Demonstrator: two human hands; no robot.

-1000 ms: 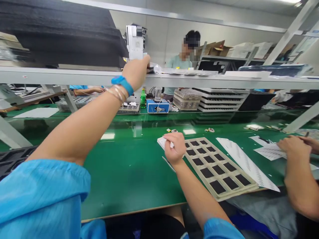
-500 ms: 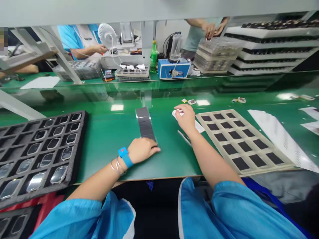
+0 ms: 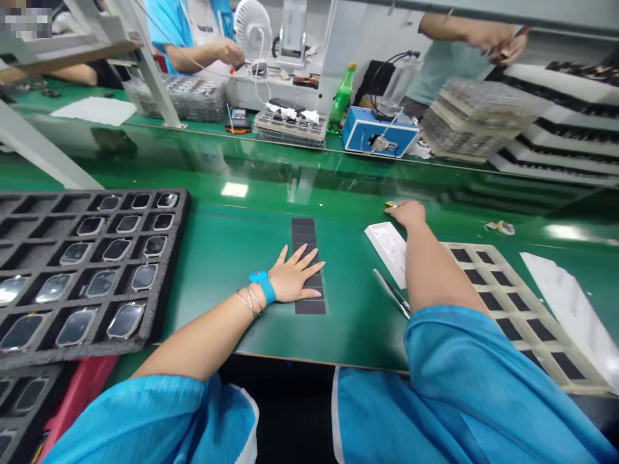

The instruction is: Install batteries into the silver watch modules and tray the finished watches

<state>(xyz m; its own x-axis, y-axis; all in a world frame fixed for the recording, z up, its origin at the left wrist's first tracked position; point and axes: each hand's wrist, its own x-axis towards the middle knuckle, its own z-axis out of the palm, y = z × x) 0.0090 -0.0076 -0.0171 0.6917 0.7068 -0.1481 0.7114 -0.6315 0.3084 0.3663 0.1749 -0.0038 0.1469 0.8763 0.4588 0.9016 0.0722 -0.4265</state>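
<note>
Looking down at a green bench (image 3: pixel 217 322), the left hand (image 3: pixel 294 277) lies flat, fingers spread wide, on a strip of dark pads (image 3: pixel 308 267) running 12 to 6. The right hand (image 3: pixel 409 214), farther off at 2 o'clock, touches a small yellow tag (image 3: pixel 390 205), grip unclear. Steel tweezers (image 3: pixel 391 293) lie below it.

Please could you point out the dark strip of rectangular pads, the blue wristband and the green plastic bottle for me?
Dark strip of rectangular pads (image 3: pixel 304 233): head view, on its far end.
Blue wristband (image 3: pixel 264 287): head view, on the band's middle.
Green plastic bottle (image 3: pixel 342 96): head view, on its body.
</note>
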